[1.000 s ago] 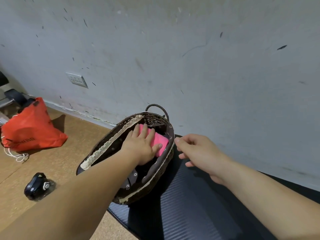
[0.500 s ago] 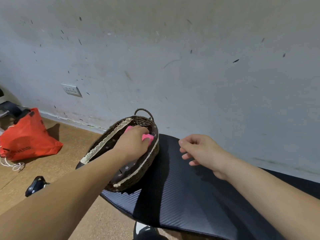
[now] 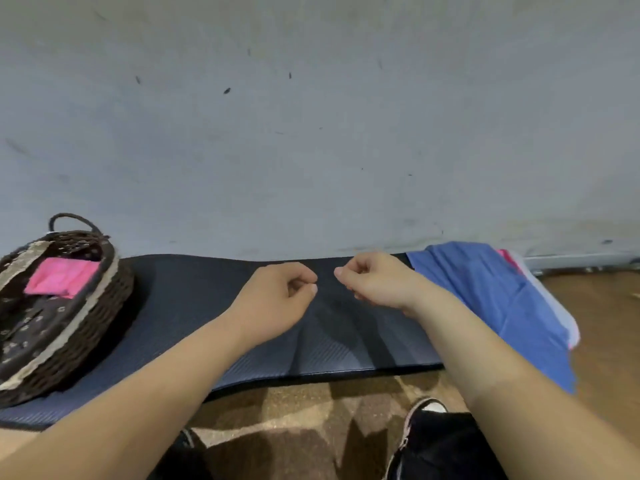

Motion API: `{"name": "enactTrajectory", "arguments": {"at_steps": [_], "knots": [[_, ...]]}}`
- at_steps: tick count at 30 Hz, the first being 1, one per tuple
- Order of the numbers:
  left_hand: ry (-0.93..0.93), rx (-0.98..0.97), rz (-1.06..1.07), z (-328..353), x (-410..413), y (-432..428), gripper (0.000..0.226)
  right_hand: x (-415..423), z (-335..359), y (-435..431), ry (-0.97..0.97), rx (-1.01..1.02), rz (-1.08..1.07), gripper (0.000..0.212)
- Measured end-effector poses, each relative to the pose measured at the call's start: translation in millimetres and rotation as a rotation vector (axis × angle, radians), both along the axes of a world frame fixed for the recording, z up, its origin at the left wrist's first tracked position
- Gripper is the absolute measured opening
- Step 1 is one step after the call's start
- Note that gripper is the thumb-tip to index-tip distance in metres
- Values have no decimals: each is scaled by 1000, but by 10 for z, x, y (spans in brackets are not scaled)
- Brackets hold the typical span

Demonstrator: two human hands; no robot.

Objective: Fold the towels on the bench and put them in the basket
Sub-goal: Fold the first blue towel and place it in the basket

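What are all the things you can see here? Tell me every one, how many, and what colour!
basket: 1, brown wicker with pale trim, left end of bench
pink towel: 1, pink, folded, inside basket
bench: 1, black, along the wall
blue towel: 1, blue, draped over right end of bench
other towels: at least 2, pink and pale edges, under blue towel
wall: 1, grey, behind bench
floor: 1, brown, below bench
shoe: 1 plainly seen, black and white, on floor at bottom
left hand: 1, fingers curled, empty, over middle of bench
right hand: 1, fingers curled, empty, beside left hand, not touching
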State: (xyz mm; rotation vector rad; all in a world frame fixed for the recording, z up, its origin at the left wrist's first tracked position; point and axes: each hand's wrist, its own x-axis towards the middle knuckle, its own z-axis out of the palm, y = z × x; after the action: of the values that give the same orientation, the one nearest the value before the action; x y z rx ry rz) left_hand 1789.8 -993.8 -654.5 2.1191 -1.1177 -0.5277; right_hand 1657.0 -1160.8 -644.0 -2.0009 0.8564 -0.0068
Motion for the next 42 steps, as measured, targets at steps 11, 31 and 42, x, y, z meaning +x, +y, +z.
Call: {"name": "enactTrajectory", "arguments": {"at_steps": [11,31,42], "knots": [[98,59,-167,-598,-888,-990,18,-1159,-625,-1362,124,-252,-421,29],[-205,190,-308,-1002,-1018,-1115,29,-1822,-596,-1738,-179,-280,-750,16],[-204,-151,-490,218,-954,-1605,63,-1341,93,-739,-673,91,-131,16]]}}
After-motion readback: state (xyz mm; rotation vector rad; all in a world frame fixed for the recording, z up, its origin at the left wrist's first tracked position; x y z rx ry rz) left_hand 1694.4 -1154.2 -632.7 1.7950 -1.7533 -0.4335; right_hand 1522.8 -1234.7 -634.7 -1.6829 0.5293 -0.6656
